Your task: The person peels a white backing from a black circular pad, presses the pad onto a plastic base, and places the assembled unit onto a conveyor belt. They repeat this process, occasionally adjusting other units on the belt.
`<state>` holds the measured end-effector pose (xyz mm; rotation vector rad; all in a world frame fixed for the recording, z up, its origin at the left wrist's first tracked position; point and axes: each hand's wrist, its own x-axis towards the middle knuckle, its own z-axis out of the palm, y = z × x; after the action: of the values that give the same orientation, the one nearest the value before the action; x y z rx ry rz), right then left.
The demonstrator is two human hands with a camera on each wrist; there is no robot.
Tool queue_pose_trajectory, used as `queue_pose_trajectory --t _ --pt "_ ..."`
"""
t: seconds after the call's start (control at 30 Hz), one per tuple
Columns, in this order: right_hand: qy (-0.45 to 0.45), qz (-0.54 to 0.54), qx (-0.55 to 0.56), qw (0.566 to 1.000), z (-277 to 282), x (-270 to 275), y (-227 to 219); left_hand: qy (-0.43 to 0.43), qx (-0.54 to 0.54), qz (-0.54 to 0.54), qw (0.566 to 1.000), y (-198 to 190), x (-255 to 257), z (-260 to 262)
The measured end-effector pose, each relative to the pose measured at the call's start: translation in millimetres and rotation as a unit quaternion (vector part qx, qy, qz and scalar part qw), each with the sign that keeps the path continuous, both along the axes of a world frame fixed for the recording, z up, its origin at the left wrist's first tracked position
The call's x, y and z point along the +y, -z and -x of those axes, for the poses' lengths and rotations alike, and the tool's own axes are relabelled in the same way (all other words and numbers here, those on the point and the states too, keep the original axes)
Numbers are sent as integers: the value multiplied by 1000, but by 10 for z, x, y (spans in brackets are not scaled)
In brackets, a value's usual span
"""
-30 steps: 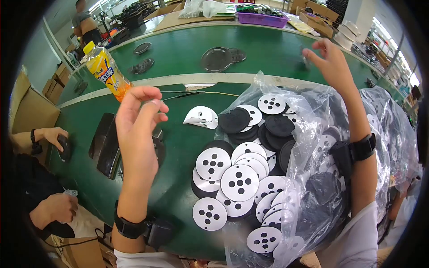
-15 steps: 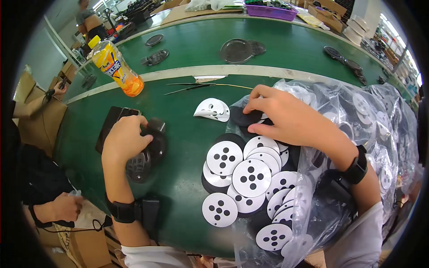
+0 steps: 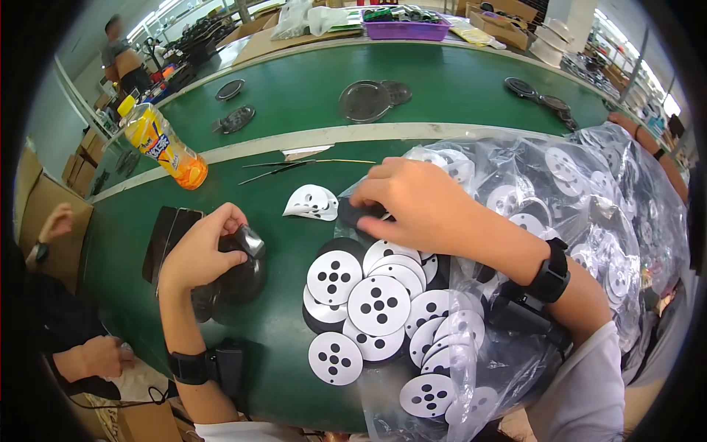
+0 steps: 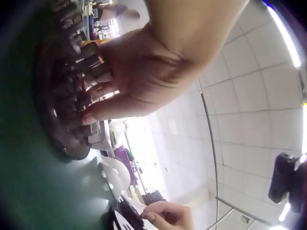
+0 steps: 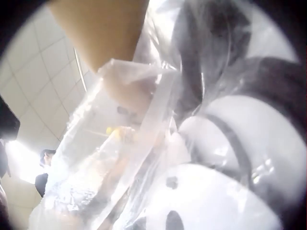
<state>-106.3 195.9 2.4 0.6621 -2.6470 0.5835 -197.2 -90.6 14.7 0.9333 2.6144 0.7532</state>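
In the head view my left hand (image 3: 195, 254) grips a dark, glossy part (image 3: 244, 278) at the left, thumb and fingers about a shiny piece on it. The left wrist view has this hand (image 4: 141, 79) with its fingertips among short posts on a dark round base (image 4: 53, 112). My right hand (image 3: 431, 210) pinches a black disc (image 3: 352, 214) at the back of the disc pile, its fingertips partly hidden. White discs with black holes (image 3: 378, 305) overlap in front. Clear plastic (image 5: 158, 105) covers much of my right hand (image 5: 122, 88) in the right wrist view.
A curled white disc (image 3: 309, 203) lies left of the pile, with tweezers (image 3: 283, 169) behind. An orange drink bottle (image 3: 163, 146) stands back left. The plastic bag (image 3: 515, 177) of discs spreads rightward. Another person's hands (image 3: 103, 356) are at the left.
Both hands have come down from raised positions: the left onto the dark part, the right from the far strip to the black disc. The head view has shifted.
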Motion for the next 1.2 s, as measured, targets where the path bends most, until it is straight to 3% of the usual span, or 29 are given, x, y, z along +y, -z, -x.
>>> queue_pose_trajectory --t 0.03,0.07,0.13,0.2,0.27,0.3,0.33,0.37,0.4,0.43,0.5,0.6,0.67,0.7,0.8,0.87,0.9,0.93,1.0,1.03,1.1,1.2 --pt "4 8 73 997 4 -3 55 22 25 -27 999 -16 -4 -24" --pt "3 10 73 997 16 5 88 20 26 -24 999 -50 -3 -37" --pt "24 -17 68 997 40 29 120 -45 11 -119 992 -175 47 -90" --pt "21 -14 57 998 40 18 74 -71 35 -72 994 -365 105 -226" --pt "22 -13 46 999 73 17 10 -57 12 -259 964 -406 124 -272" --pt "15 82 76 994 111 18 -45 -83 12 -329 941 -425 211 -344" --pt "8 176 104 979 119 8 -101 -83 12 -329 941 -431 209 -339" --pt "29 247 65 966 66 -1 -170 -41 2 -372 927 -437 211 -327" --pt "28 246 65 967 38 -9 -243 0 -8 -415 910 -445 214 -307" --pt "0 333 7 943 16 -11 -302 85 -91 -504 855 -382 256 -256" --pt "-38 436 -62 897 -89 -42 -469 92 -116 -484 862 -327 417 -356" --pt "-48 435 -96 894 -233 -118 -621 119 -225 -464 848 -133 547 -507" --pt "-32 404 -115 907 -314 -153 -688 55 -154 -454 876 -254 774 -838" --pt "-51 400 -141 904 -336 -172 -690 52 -205 -484 849 -279 778 -890" --pt "-99 391 -172 899 -368 -209 -694 24 -178 -511 841 -220 715 -945" --pt "-158 443 -160 868 -354 -229 -704 22 -163 -519 839 -229 713 -938" --pt "-131 381 -174 899 -377 -176 -749 1 -166 -536 828 -240 720 -951" --pt "-132 380 -175 899 -391 -152 -767 -21 -169 -552 816 -243 727 -965" --pt "-125 134 -18 983 -399 -128 -779 -36 -158 -567 808 -228 732 -975" --pt "-126 134 -20 983 -389 -135 -760 -35 -147 -562 813 -247 727 -988" --pt "-129 91 86 984 -361 -161 -716 -35 -138 -557 818 -243 713 -986" --pt "-117 80 88 986 -366 -159 -724 -17 -108 -562 820 -213 697 -967"
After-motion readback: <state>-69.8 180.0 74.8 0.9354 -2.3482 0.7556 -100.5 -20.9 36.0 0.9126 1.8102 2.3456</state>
